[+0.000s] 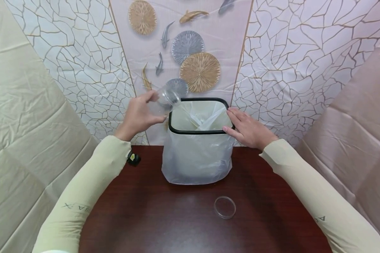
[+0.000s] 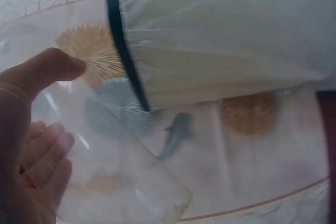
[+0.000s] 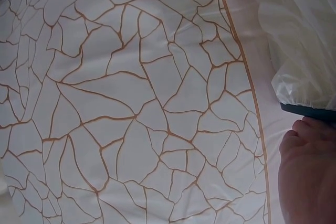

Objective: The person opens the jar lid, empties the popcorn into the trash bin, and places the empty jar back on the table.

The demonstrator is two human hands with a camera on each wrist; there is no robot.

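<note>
A clear, see-through jar (image 1: 167,99) is in my left hand (image 1: 139,114), which grips it between thumb and fingers. The jar is tilted, its mouth turned right toward the rim of a trash bin (image 1: 197,154). In the left wrist view the jar (image 2: 123,177) looks transparent, with thumb and fingers around it. The bin has a black rim and a whitish plastic bag lining it and hanging over its outside. My right hand (image 1: 248,128) rests on the rim's right side with fairly straight fingers. Inside the bin, folds of bag (image 1: 206,121) show.
A clear round lid (image 1: 225,207) lies on the dark reddish table (image 1: 177,225) in front of the bin. Behind the bin hangs a patterned cloth (image 1: 278,70) with fish and round motifs. Beige cloth walls (image 1: 28,140) stand at both sides.
</note>
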